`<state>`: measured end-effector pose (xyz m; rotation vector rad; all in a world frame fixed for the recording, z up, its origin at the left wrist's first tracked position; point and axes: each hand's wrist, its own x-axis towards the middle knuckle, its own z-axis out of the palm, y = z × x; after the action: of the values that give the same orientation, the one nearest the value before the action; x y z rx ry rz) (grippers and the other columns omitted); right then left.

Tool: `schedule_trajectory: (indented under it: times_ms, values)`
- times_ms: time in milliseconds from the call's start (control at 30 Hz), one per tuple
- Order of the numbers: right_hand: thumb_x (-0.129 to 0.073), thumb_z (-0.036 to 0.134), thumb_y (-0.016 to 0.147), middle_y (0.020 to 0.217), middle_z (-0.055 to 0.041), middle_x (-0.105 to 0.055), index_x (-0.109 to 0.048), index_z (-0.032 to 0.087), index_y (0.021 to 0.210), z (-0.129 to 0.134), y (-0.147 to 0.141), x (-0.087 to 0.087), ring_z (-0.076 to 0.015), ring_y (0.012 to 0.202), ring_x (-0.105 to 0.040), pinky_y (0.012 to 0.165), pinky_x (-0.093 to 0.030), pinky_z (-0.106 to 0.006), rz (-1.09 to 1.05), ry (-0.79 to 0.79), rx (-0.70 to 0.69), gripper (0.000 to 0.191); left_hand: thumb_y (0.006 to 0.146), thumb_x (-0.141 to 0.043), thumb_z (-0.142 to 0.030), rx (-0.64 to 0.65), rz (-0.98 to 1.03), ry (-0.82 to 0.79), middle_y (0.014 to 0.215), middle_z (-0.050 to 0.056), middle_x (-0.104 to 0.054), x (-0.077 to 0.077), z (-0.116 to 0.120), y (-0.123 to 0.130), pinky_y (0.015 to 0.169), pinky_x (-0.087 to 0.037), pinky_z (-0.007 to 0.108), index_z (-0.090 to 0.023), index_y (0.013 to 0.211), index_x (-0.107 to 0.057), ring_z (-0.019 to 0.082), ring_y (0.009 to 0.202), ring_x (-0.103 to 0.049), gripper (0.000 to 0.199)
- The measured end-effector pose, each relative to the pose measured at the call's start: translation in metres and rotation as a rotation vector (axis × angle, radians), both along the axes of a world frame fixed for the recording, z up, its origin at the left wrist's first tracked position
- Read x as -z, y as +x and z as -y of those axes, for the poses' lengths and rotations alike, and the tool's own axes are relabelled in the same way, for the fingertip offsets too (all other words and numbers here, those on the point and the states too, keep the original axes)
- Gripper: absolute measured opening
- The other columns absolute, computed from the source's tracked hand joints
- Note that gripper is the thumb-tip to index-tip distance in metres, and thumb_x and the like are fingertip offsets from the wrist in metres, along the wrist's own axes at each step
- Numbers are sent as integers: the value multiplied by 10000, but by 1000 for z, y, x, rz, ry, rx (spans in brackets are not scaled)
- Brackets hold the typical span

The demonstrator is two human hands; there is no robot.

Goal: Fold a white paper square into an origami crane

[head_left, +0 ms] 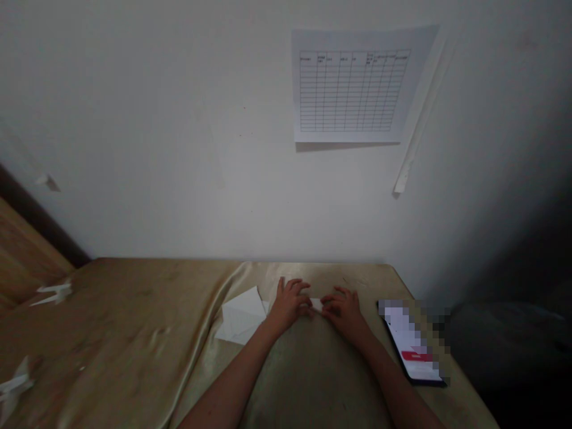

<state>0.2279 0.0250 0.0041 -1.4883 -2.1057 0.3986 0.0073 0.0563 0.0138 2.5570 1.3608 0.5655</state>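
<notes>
Between my two hands, low over the cloth-covered table, is a small piece of white paper (pixel 317 304), seemingly folded. My left hand (pixel 292 299) pinches its left end with thumb and forefinger, the other fingers raised and bent. At the opposite end, my right hand (pixel 343 311) grips the paper between thumb and fingertips. Most of the piece is covered by my fingers, so its exact shape cannot be made out. Several loose white paper sheets (pixel 243 316) lie overlapping just left of my left forearm.
A phone (pixel 413 348) with a lit, partly blurred screen lies near the right edge of the gold tablecloth (pixel 134 345). Folded white paper shapes (pixel 56 292) rest at the far left. A printed table sheet (pixel 351 89) hangs on the wall (pixel 179 149) behind.
</notes>
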Motion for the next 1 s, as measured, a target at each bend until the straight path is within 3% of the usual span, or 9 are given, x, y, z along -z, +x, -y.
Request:
schedule_trajectory:
  times_ms: [400,700,1000]
  values:
    - [-612,257,827,1242,8,-680,-745,328,914,6,8,-8,-294,1355,-402,1138,-108,-651,-5,-79,-57,175,850,-705,-417,-83,0,-43,1418,2,-555,1,3,5,1152,-55,684,-306,921,-741,296,1365,-369,136]
    - [-565,179,787,1138,2,-712,-707,279,863,7,7,-11,-279,1361,-399,1145,62,-653,48,6,-57,189,859,-694,-420,-66,6,-17,1406,10,-566,1,4,3,1151,-61,694,-304,929,-735,294,1361,-381,142]
    - [-615,296,825,1098,-23,-713,-727,283,848,8,6,-13,-310,1312,-432,1136,28,-677,68,60,-30,115,827,-720,-452,-86,26,-49,1421,5,-550,-2,7,4,1148,-32,700,-301,894,-737,299,1375,-362,166]
